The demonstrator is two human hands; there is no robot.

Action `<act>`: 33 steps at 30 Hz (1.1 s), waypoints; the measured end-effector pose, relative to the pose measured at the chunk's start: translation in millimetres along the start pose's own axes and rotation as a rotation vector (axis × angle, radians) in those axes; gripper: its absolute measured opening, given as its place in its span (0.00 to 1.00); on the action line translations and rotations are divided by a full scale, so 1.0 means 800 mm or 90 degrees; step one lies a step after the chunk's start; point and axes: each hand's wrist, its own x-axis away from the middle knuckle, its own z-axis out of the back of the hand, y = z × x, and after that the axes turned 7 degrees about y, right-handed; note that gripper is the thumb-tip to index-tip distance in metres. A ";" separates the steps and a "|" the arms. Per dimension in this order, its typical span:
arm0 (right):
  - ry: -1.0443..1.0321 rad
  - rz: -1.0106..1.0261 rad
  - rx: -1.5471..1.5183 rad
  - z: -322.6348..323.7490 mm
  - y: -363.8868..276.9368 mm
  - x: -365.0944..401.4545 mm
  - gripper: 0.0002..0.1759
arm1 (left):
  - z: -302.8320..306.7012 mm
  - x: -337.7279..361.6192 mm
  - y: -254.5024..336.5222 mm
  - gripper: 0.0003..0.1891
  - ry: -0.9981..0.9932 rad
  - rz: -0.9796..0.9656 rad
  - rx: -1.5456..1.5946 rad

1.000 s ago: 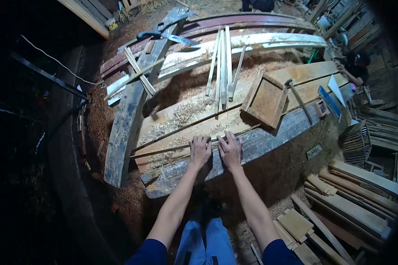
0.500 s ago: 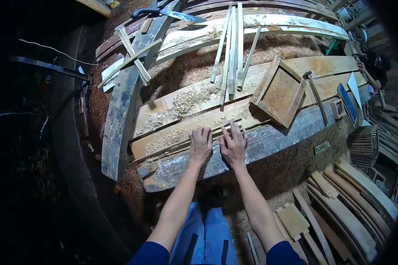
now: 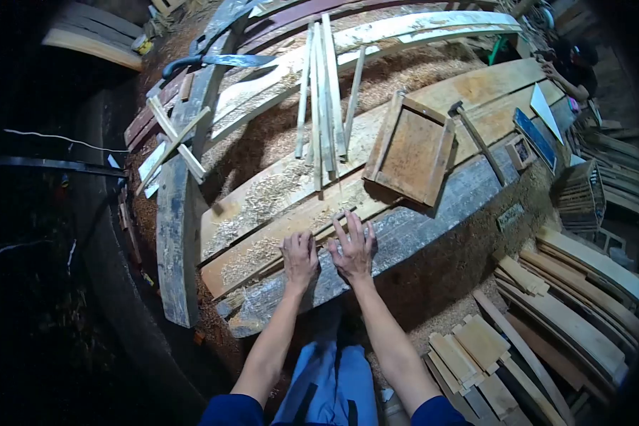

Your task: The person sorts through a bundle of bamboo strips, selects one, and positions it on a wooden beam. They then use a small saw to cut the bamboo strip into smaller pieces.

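Fingers [image 3: 303, 243] of our left hand [image 3: 299, 261] lie close together and flat. Those of our right hand [image 3: 353, 250] are fanned apart, their tips pressing down. Neither hand pinches or grips anything. Both palms rest on the near edge of a long pale wooden plank [image 3: 263, 245], where it meets a grey weathered beam [image 3: 422, 216] that runs alongside on the near side. The plank lies slantwise across the middle of the scene, in front of our blue trousers [image 3: 326, 387].

Curled wood shavings [image 3: 259, 193] are strewn over the plank to the left of our hands, so we judge that some cutting or shaving of the wood is done. We see no tool in either hand, and we cannot tell what is left.

Just right of our hands sits a shallow brown wooden framed panel [image 3: 408, 149], and beside it a hammer with a long wooden handle [image 3: 481, 142]. Farther off lies a bundle of thin pale slats [image 3: 323, 99], and far left a saw with a dark handle [image 3: 216, 62]. Cut boards [image 3: 476, 348] are stacked on the floor near right. Another person [image 3: 571, 67] is bent over at the far right.
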 end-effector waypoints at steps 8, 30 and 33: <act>0.180 -0.147 0.018 0.005 0.011 0.005 0.25 | -0.014 -0.030 0.055 0.13 0.046 -0.031 0.057; 0.313 -0.239 -0.010 0.212 0.179 -0.024 0.20 | -0.059 -0.149 0.277 0.11 -0.133 0.019 0.271; 0.305 -0.231 -0.032 0.215 0.200 -0.054 0.19 | -0.069 -0.165 0.298 0.11 -0.125 0.075 0.310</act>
